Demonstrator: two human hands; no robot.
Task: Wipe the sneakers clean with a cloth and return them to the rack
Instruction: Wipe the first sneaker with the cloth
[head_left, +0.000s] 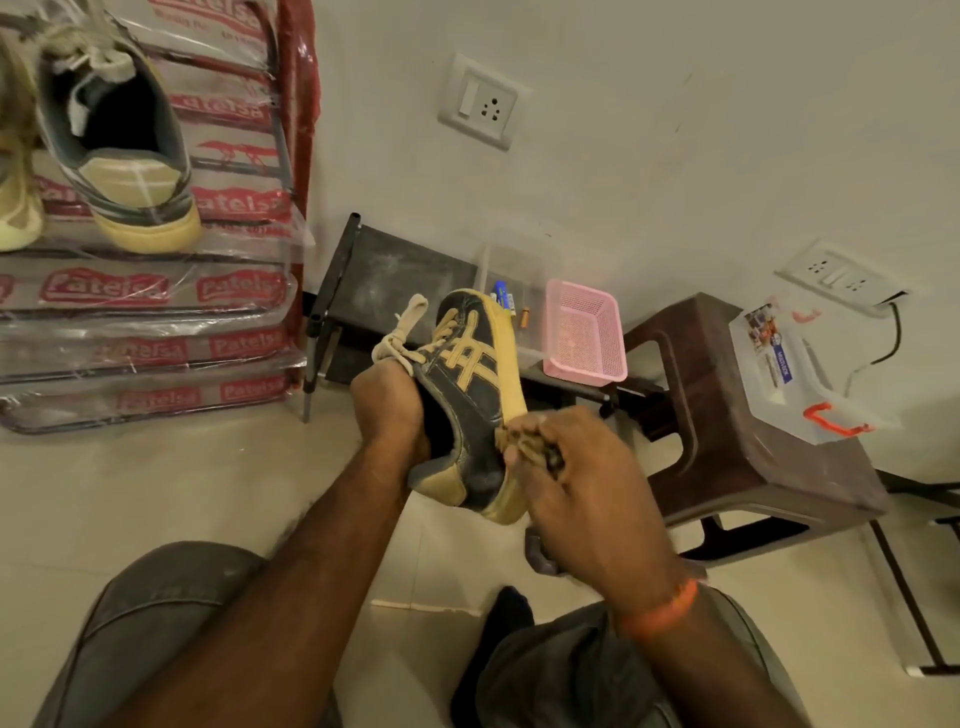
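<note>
We are holding the dark-and-tan sneaker (467, 395) up over the floor, our left hand (389, 410) gripping it at the collar opening while our right hand (566, 467) is pinching a bunched cloth (530, 441) against the sole edge. The shoe looks light, its upper soft, so the firm collar and sole seem the best holds. Its mate (119, 150) is sitting on the rack (156, 291). The pink basket (584, 332) appears empty; the clear lidded box (789, 369) is holding contents we cannot make out.
</note>
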